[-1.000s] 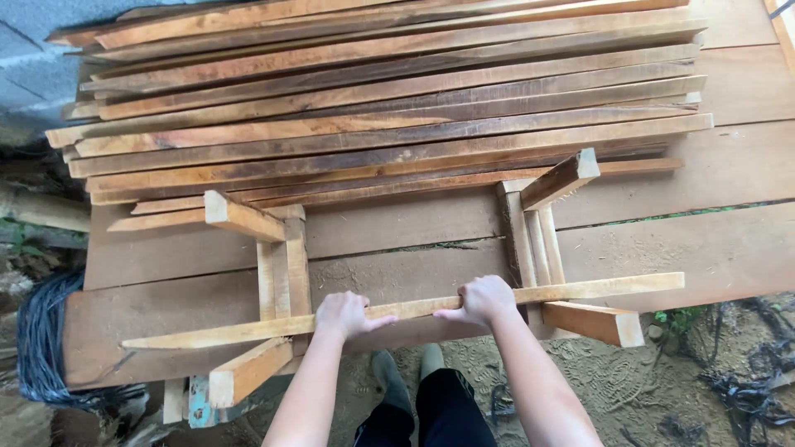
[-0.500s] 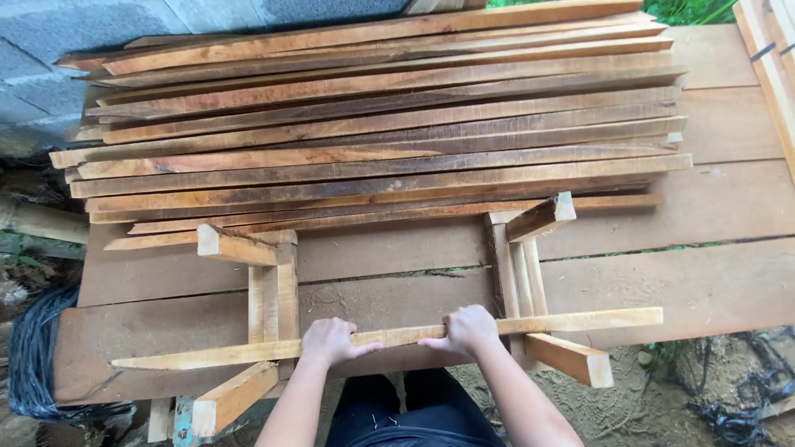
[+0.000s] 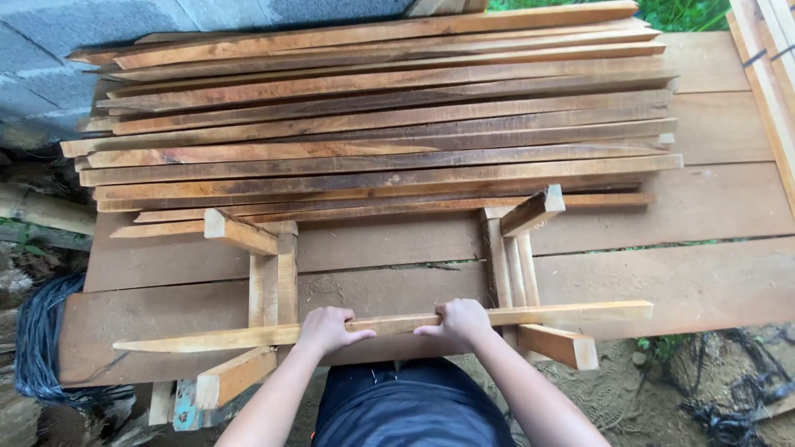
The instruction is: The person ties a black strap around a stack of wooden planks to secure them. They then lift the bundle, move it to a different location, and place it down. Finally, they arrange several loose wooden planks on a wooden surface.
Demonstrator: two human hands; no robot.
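From the head view, my left hand point(image 3: 327, 329) and right hand point(image 3: 460, 321) both wrap a long pale wooden slat point(image 3: 389, 325), fingers curled closed over its top edge, thumbs turned toward each other with a short bare stretch of slat between them. The slat lies crosswise, resting on two small wooden stands: the left stand point(image 3: 263, 285) under its left part, the right stand point(image 3: 515, 265) just beyond my right hand. The slat is thin and rough-sawn; its left end tapers to a point, its right end is cut square and reaches well past the right stand. Beyond the slat, a strip of wide, weathered brown planks point(image 3: 704, 281) lies bare between the stands. Farther past the slat sits a stack of long slats point(image 3: 381, 124), reddish-brown and uneven, their ends ragged. On the near side of the slat the plank edge drops to sandy ground point(image 3: 629, 389). Left of the slat's pointed end hangs a dark coil of cable point(image 3: 45, 339), and a grey block wall point(image 3: 58, 58) stands behind the stack.
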